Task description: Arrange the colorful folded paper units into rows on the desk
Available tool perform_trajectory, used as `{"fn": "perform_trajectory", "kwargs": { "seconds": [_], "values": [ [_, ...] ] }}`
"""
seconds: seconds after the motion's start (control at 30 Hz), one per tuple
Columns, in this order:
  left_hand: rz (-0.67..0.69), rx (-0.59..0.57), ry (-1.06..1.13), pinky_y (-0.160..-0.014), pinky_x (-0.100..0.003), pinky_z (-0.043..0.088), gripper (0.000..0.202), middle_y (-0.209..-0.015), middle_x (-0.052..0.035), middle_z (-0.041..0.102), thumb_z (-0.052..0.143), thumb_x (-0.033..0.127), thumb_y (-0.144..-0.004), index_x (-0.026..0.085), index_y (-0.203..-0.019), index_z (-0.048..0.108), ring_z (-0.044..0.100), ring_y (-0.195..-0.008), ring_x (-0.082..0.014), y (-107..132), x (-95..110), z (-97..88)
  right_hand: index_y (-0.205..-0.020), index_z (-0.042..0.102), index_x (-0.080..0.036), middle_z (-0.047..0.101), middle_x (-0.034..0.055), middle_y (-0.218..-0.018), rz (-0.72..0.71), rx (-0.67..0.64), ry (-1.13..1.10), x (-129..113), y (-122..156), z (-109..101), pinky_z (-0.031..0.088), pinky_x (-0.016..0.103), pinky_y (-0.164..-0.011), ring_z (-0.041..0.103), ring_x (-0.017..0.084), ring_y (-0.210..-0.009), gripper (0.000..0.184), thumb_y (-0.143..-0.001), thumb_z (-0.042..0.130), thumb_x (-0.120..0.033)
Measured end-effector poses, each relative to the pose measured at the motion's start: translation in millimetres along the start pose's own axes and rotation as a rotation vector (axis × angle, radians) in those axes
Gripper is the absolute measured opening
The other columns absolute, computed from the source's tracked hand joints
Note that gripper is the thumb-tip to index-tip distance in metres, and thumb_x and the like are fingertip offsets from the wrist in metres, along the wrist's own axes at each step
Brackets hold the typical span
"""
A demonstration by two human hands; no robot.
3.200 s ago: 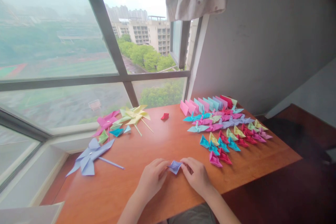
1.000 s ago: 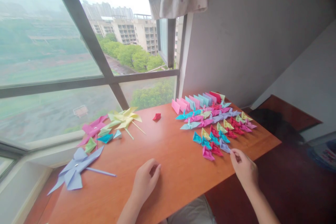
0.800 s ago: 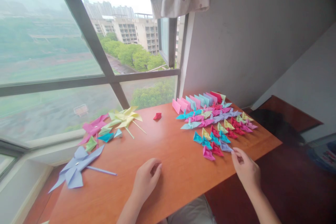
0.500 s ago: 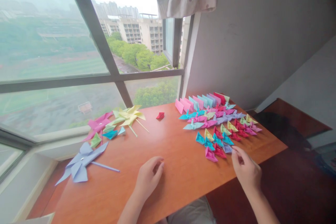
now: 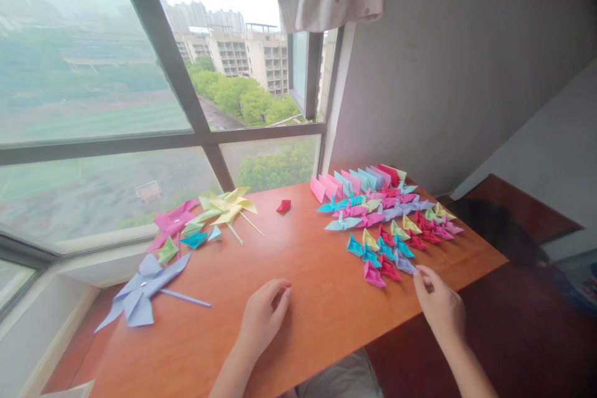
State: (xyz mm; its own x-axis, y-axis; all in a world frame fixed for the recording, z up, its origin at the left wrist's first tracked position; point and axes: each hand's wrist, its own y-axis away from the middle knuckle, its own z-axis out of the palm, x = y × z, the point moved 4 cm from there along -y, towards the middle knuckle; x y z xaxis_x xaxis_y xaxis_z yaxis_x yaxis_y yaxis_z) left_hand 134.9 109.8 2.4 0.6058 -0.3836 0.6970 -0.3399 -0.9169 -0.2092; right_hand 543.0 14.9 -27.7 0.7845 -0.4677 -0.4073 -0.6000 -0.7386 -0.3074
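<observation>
A lavender paper boat [image 5: 405,262] sits at the near right end of the rows of small folded boats. My right hand [image 5: 439,303] pinches its right tip between thumb and fingertips. Close by are a magenta boat [image 5: 374,274], a red boat [image 5: 389,268] and a blue boat [image 5: 403,247]. My left hand [image 5: 265,311] lies on the wooden table [image 5: 321,317] with its fingers curled in and the thumb close to them; nothing shows in it.
Folded paper cranes [image 5: 344,222] and a row of upright folded cards [image 5: 329,186] stand behind the boats. Paper pinwheels, among them a lavender pinwheel [image 5: 143,286], lie at left. One red boat [image 5: 283,205] sits near the window [image 5: 275,161].
My right hand has shifted slightly down, and the lavender boat's tip now points down toward its fingers. My left hand has stayed in place.
</observation>
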Motion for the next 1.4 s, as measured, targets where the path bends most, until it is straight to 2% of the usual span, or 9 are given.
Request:
{"fn": "perform_trajectory", "kwargs": {
  "seconds": [0.3,0.9,1.17,1.3,1.4],
  "values": [
    [0.007,-0.012,-0.011,-0.068,-0.029,0.054,0.019,-0.087,-0.0057,0.075,0.050,0.031,-0.093,0.022,-0.092,0.067,0.070,-0.078,-0.0210,0,1,-0.7,-0.101,0.071,-0.019,0.076,0.0090,-0.085,-0.054,0.015,-0.091,3,-2,7,0.048,0.030,-0.060,0.071,0.024,-0.072,0.042,-0.087,0.048,-0.052],
    [0.010,-0.029,-0.007,-0.070,-0.028,0.053,0.020,-0.087,-0.0040,0.074,0.049,0.029,-0.094,0.023,-0.089,0.067,0.069,-0.079,-0.0202,-1,3,-1.2,-0.100,0.071,-0.017,0.076,0.0109,-0.085,-0.107,0.042,-0.107,-3,-5,9,0.048,0.029,-0.063,0.072,0.024,-0.075,0.044,-0.088,0.046,-0.050],
    [-0.004,-0.039,-0.001,-0.071,-0.029,0.053,0.020,-0.087,-0.0053,0.073,0.048,0.029,-0.094,0.022,-0.089,0.067,0.069,-0.079,-0.0209,-1,3,-1.4,-0.101,0.072,-0.016,0.075,0.0093,-0.079,-0.086,0.072,-0.074,-6,-2,-2,0.046,0.029,-0.057,0.070,0.023,-0.066,0.048,-0.088,0.046,-0.054],
    [-0.017,-0.052,0.004,-0.072,-0.029,0.052,0.020,-0.088,-0.0057,0.073,0.048,0.028,-0.094,0.022,-0.090,0.067,0.069,-0.081,-0.0214,-1,3,-0.4,-0.102,0.073,-0.017,0.074,0.0072,-0.075,-0.112,0.127,-0.114,-29,1,-16,0.046,0.028,-0.057,0.068,0.021,-0.062,0.047,-0.089,0.047,-0.054],
    [-0.023,-0.057,0.013,-0.072,-0.029,0.052,0.020,-0.089,-0.0059,0.073,0.048,0.027,-0.094,0.022,-0.090,0.066,0.069,-0.082,-0.0213,-1,2,0.4,-0.100,0.073,-0.017,0.074,0.0073,-0.077,-0.233,0.122,-0.234,-68,11,-16,0.049,0.026,-0.061,0.069,0.019,-0.065,0.041,-0.092,0.049,-0.050]
  ]
}}
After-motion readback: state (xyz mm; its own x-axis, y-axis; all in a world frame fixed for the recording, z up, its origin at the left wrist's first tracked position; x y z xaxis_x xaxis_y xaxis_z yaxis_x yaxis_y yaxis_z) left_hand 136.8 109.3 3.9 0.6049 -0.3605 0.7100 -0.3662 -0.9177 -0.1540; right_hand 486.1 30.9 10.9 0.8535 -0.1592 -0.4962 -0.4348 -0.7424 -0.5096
